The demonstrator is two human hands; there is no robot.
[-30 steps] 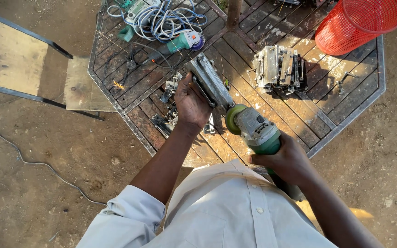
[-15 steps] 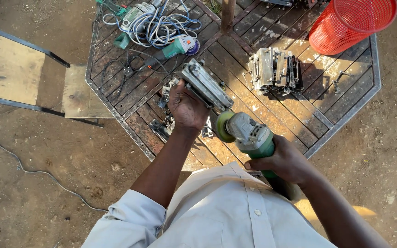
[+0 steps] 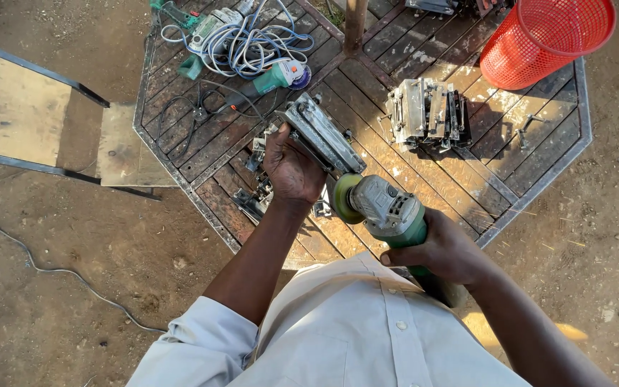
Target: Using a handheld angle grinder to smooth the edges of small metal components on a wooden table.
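My left hand [image 3: 291,168] grips a long grey metal assembly [image 3: 320,132], holding it tilted above the wooden table top [image 3: 431,179]. My right hand [image 3: 445,251] is wrapped around the green body of an angle grinder [image 3: 388,211]. The grinder's disc guard sits just below the near end of the metal piece, close to my left hand. More small metal parts [image 3: 256,201] lie on the boards under my left wrist.
A stack of similar metal parts [image 3: 428,115] stands to the right. A red plastic basket [image 3: 542,39] lies at the far right. A second green grinder [image 3: 274,75], coiled cables [image 3: 241,43] and a chair [image 3: 30,122] are at the left. Dirt ground surrounds the table.
The view has shifted slightly. My right hand has brought the grinder a little closer to the metal piece, which my left hand keeps holding.
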